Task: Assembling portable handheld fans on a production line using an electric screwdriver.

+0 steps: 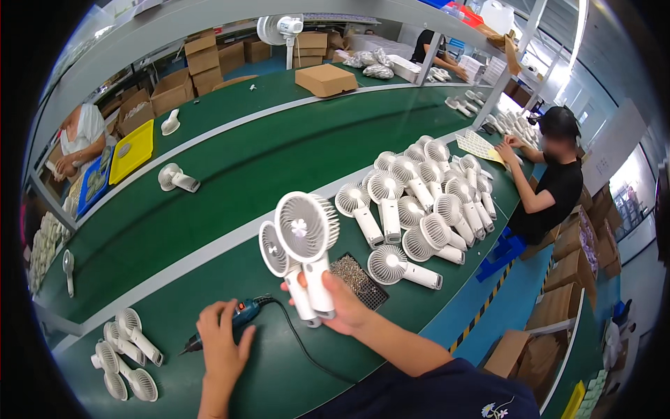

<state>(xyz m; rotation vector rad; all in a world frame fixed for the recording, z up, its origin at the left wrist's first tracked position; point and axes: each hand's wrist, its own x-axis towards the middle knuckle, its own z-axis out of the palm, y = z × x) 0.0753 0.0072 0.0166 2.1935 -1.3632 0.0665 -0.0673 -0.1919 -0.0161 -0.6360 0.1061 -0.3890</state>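
Two white handheld fans [304, 229] with round grilles are held together by their handles in my right hand [344, 305], raised over the near bench. My left hand [225, 343] has its fingers apart, resting over or beside a dark electric screwdriver [246, 311] with a teal body. Whether the fingers touch it is hard to see. The screwdriver's black cable [292, 336] curves toward the front edge. Behind my right hand lies a black tray [377, 298] of small metal screws. Several more handheld fans [130, 342] lie in a group at the left.
A large pile of white fans [412, 209] covers the bench at right. Beyond a pale rail runs a green belt [244, 157] carrying a few fans. A carton [326, 80] and a yellow tray [132, 151] stand farther off. Co-workers sit at right [558, 164] and far left [87, 136].
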